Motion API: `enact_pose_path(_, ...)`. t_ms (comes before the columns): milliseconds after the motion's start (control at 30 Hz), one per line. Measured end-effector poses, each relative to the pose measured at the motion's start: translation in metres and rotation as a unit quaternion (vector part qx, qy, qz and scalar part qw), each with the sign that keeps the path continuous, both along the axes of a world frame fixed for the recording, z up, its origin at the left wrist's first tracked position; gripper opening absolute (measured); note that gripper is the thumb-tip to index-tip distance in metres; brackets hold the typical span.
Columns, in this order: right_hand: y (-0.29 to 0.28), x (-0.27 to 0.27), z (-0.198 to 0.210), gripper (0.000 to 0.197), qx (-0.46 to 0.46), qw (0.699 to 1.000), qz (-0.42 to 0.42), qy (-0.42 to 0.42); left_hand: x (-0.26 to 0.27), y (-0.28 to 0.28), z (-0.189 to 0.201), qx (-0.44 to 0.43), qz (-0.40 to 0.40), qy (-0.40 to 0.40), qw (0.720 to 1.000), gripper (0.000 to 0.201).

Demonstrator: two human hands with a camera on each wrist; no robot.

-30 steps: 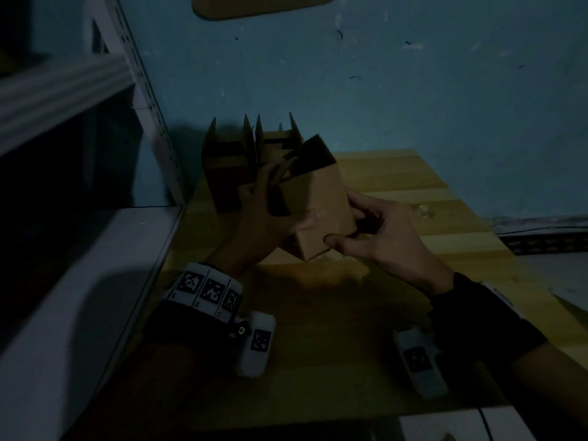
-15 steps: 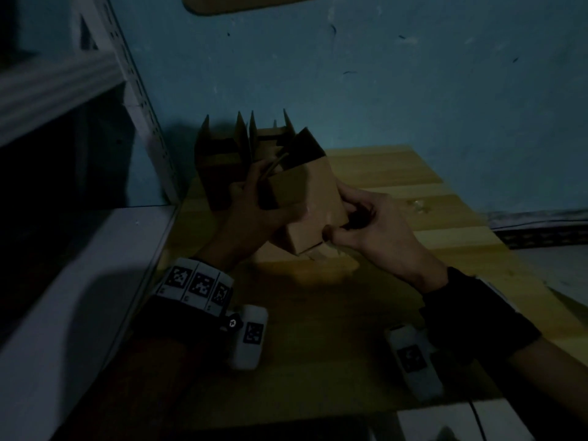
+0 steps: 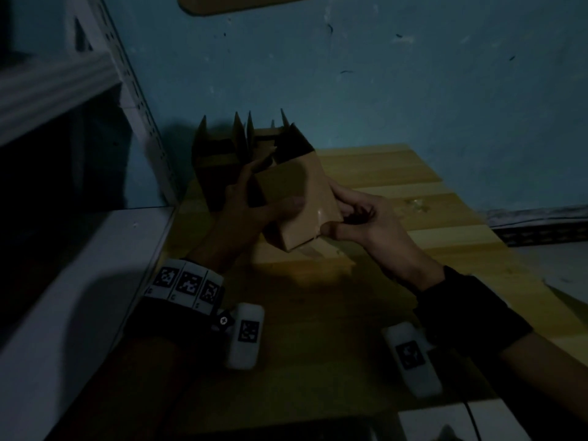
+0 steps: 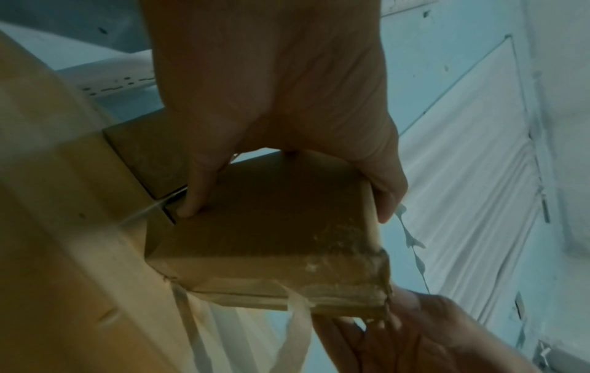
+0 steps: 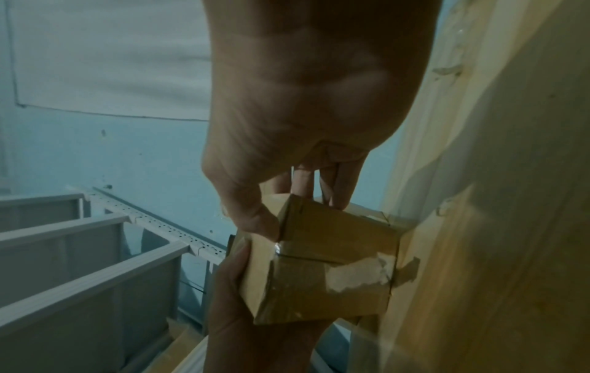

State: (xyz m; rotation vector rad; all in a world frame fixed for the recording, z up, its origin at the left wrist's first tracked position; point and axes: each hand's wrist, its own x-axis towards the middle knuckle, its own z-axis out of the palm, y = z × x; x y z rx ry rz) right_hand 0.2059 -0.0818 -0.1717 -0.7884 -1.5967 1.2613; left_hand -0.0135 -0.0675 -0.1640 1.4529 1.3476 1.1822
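A dim scene looking down at a person's two bare hands holding a small brown cardboard box (image 3: 296, 198) above a pale wooden plank tabletop (image 3: 413, 186). The box is tilted, with its taped bottom end pointing down toward the person and its open top end pointing up and away, one dark flap standing raised. The left hand (image 3: 245, 211) grips the upper half of the box, thumb lying across the front face and fingers curled round the far side near the open rim. The right hand (image 3: 366, 224) pinches the lower end, its thumb pressed on the bottom corner and its fingers curled behind the base. The base carries glossy, partly torn packing tape, and loose pale tape strips (image 4: 297, 323) hang from it. Just behind the held box, a cluster of open brown cardboard boxes (image 3: 216, 160) stands on the tabletop with flaps upright, against a scuffed blue painted wall (image 3: 413, 90). A white metal shelving unit (image 3: 79, 297) with a perforated upright post fills the left side, touching the tabletop's edge. Both wrists wear dark bands carrying white blocks printed with black square markers.
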Motion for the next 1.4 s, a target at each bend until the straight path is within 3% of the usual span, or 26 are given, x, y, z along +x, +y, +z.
enact_pose_path(67, 0.001, -0.001, 0.0, 0.071, -0.008, 1.0, 0.007, -0.01, -0.001, 0.001, 0.0, -0.005, -0.008, -0.006, 1.0, 0.104)
enact_pose_path(267, 0.0, -0.005, -0.001, 0.065, -0.03, 0.998, 0.046, -0.033, 0.004, 0.004, -0.008, 0.063, -0.03, 0.007, 0.998, 0.088)
enact_pose_path(433, -0.003, -0.01, -0.002, 0.069, -0.027, 0.998, 0.039, -0.035, 0.002, 0.002, -0.006, 0.04, -0.028, 0.014, 0.999, 0.099)
enact_pose_path(733, -0.005, -0.011, 0.0, 0.068, -0.013, 0.999, 0.024, -0.019, 0.002, 0.003, -0.007, 0.068, -0.04, -0.014, 0.997, 0.089)
enact_pose_path(833, -0.005, -0.012, 0.0, 0.065, -0.011, 0.999, 0.022, -0.021, 0.004, 0.002, -0.006, 0.073, -0.03, 0.014, 0.997, 0.084)
enact_pose_path(967, -0.004, -0.012, -0.003, 0.066, -0.008, 1.0, 0.008, -0.025, 0.008, 0.0, -0.007, 0.066, -0.01, 0.064, 0.996, 0.094)
enact_pose_path(1067, -0.003, -0.012, -0.004, 0.069, -0.008, 1.0, 0.004, -0.024, 0.011, 0.002, -0.008, 0.08, -0.005, 0.08, 0.994, 0.086)
enact_pose_path(1267, -0.001, -0.013, -0.006, 0.083, 0.006, 1.0, 0.004, -0.028, 0.009, 0.005, -0.006, 0.051, -0.007, 0.074, 0.996, 0.096)
enact_pose_path(1400, 0.0, -0.012, -0.01, 0.078, -0.011, 0.999, 0.033, -0.006, 0.003, 0.007, -0.005, 0.045, -0.044, 0.0, 0.998, 0.089)
